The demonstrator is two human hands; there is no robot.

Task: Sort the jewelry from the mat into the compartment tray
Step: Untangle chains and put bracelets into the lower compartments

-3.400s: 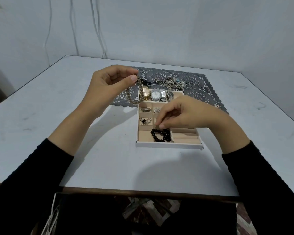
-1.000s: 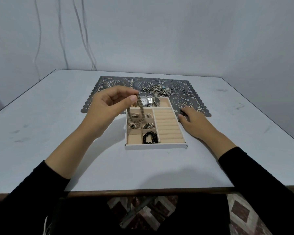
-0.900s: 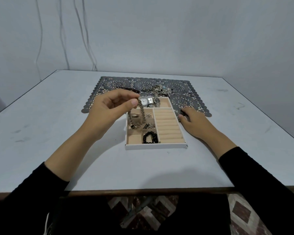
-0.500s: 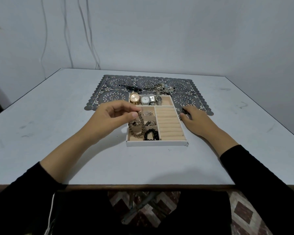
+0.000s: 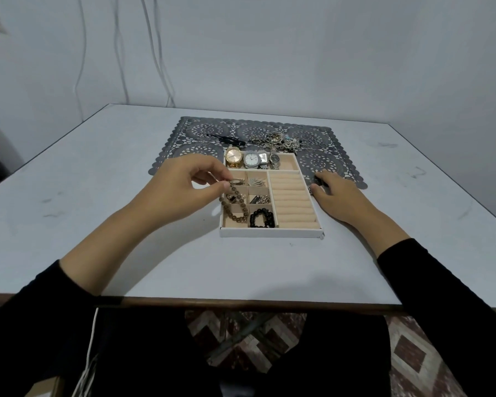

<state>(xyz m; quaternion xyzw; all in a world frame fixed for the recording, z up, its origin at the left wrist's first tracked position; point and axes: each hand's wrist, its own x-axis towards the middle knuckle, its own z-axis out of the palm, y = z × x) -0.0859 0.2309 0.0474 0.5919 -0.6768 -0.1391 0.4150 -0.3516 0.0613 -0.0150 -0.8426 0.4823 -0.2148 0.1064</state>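
Pinched in the left hand (image 5: 184, 190), the brown bead bracelet (image 5: 235, 207) should coil slowly into the compartment tray's (image 5: 269, 232) seven-o'clock cell, while the right hand (image 5: 338, 193), apparently flat and empty, steadies its three-o'clock edge.

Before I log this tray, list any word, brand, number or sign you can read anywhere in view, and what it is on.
No text is readable.
Gold-cased round watch: dial markings too small to read.
White-dialled silver watch: dial markings blurred.
Small dark-dialled silver watch: too small to read.
White compartment tray, grey lace-pattern mat, white table: no labels visible.
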